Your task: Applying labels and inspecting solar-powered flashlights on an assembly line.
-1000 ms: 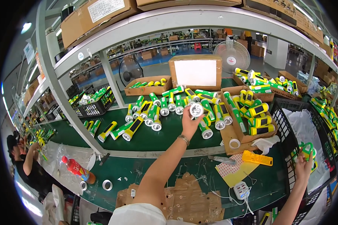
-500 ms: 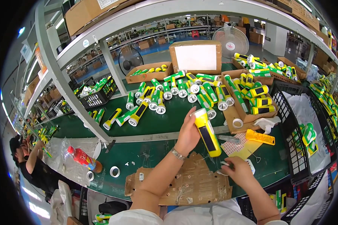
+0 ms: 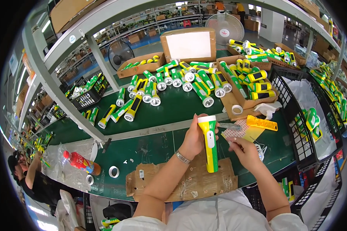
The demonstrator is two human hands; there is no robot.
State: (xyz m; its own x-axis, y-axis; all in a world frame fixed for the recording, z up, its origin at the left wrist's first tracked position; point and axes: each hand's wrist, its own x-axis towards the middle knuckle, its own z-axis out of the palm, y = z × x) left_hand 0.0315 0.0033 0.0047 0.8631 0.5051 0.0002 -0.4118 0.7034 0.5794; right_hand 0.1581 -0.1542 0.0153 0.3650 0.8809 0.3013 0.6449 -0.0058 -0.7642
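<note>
Head view shows a yellow-and-green flashlight (image 3: 210,144) held upright in the left hand (image 3: 194,138), over a cardboard sheet (image 3: 189,181) on the green desk (image 3: 150,144). Just beside it, the right hand (image 3: 245,150) pinches something too small to identify, near a yellow tool (image 3: 262,123).

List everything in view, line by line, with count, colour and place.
torch: one, green and yellow, upright in left hand
loose torches: many, green and yellow, on green bench
cardboard boxes: several, brown, back of bench
black crates: two, right side
tape rolls: two, white, bench left
bottle: one, red, bench left
cardboard sheet: one, brown, under hands
fans: two, behind bench
co-worker: one, far left
left hand: gripping torch
right hand: beside torch
</note>
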